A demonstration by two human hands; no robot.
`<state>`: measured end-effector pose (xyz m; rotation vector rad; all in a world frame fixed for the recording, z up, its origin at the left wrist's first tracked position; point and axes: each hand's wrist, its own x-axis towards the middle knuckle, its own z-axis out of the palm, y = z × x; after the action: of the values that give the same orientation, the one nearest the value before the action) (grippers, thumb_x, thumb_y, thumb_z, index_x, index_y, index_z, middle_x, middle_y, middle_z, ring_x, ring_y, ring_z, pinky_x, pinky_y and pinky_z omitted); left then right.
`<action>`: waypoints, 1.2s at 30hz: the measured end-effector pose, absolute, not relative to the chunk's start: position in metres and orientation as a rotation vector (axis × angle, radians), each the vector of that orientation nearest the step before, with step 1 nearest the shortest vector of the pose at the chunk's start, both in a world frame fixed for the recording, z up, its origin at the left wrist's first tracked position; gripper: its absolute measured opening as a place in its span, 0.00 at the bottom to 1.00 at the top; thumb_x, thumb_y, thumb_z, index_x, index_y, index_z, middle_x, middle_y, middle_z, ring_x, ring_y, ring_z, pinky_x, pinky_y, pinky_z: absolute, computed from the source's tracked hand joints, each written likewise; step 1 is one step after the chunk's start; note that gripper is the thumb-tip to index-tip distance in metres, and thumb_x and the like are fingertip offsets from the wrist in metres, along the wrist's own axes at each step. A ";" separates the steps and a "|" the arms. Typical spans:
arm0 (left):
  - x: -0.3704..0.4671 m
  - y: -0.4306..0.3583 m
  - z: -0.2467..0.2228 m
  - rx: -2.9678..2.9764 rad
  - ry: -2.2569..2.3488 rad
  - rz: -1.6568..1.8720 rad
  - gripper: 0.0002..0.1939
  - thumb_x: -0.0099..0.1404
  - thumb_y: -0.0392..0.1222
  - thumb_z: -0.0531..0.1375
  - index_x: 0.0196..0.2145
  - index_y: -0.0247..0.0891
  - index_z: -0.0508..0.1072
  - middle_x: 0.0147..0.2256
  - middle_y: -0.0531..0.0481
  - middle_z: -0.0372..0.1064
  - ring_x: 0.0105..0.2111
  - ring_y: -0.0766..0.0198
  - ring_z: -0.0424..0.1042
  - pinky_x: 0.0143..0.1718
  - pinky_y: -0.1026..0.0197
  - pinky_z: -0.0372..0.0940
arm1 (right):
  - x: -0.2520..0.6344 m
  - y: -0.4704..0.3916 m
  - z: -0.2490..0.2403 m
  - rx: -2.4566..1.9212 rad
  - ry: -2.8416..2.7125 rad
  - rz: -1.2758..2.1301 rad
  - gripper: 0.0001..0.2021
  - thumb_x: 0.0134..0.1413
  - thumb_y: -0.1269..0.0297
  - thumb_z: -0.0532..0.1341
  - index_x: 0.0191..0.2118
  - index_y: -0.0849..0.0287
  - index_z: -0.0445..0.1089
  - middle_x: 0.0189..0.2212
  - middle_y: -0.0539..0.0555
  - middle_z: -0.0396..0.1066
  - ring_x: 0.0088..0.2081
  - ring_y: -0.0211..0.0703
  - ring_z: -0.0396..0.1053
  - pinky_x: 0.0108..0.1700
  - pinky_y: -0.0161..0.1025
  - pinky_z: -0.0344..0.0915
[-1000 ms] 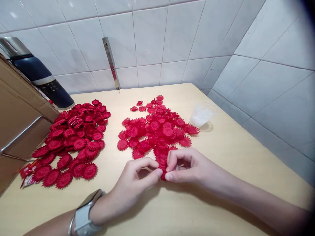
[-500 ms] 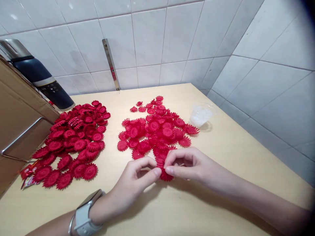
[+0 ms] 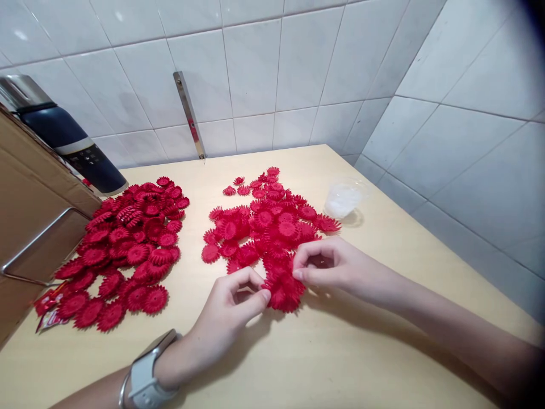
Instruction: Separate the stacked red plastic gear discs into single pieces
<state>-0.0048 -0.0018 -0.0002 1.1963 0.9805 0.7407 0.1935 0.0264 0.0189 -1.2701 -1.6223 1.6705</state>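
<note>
Leftmost on my feed, a cardboard box stands with a dark blue vacuum flask leaning behind its edge, and a broad heap of red rosettes lies beside it on the pale wooden table.

Next comes the left hand, a smartwatch on its wrist; thumb and index finger are closed in a pinch on the left rim of one red fringed rosette. I judge the step to be fingertip work on the petals. I'd keep that left pinch light and right at the rim, since the thin fringe looks easy to crease, and steady the piece there while treating one petal at a time.

The rosette sits low over the table, just on the near side of the loose middle heap. Being round, it has no long axis I can make out; its near petals fan down toward me, while its far edge blends into the red behind, so I can't settle its exact tilt.

To its right, the right hand has thumb and index tips nearly together at the upper right petals; whether they grip one, I can't tell. Farthest right is a clear plastic cup, whitish inside.
</note>
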 end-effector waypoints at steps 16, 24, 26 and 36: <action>-0.002 -0.002 0.001 1.151 1.012 0.780 0.07 0.58 0.37 0.58 0.24 0.35 0.66 0.24 0.54 0.64 0.27 0.69 0.63 0.31 0.65 0.56 | 0.206 0.038 0.015 -1.379 -1.480 0.953 0.10 0.46 0.64 0.62 0.26 0.57 0.58 0.21 0.45 0.57 0.22 0.34 0.56 0.24 0.33 0.54; 0.001 0.000 0.007 1.077 1.004 0.761 0.05 0.54 0.38 0.61 0.24 0.34 0.70 0.24 0.53 0.66 0.26 0.68 0.64 0.30 0.66 0.59 | 0.174 0.007 0.016 -1.198 -1.805 1.432 0.08 0.51 0.62 0.60 0.27 0.61 0.66 0.18 0.47 0.62 0.21 0.33 0.57 0.22 0.32 0.53; 0.001 0.000 0.008 1.082 0.994 0.754 0.05 0.55 0.38 0.61 0.24 0.34 0.71 0.23 0.53 0.67 0.26 0.67 0.65 0.30 0.65 0.60 | 0.174 0.007 0.014 -1.175 -1.766 1.488 0.08 0.50 0.61 0.61 0.28 0.61 0.67 0.20 0.48 0.64 0.22 0.34 0.60 0.23 0.32 0.54; -0.001 -0.003 0.006 1.149 0.943 0.722 0.04 0.57 0.38 0.60 0.27 0.36 0.73 0.27 0.52 0.69 0.31 0.66 0.66 0.34 0.65 0.60 | 0.178 0.009 0.009 -1.132 -1.607 1.677 0.06 0.50 0.65 0.60 0.27 0.62 0.68 0.21 0.48 0.64 0.23 0.33 0.59 0.25 0.31 0.54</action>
<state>-0.0006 -0.0027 0.0060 1.1486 0.9435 0.7225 0.1776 0.0092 0.0090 -1.1319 -1.6066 1.6765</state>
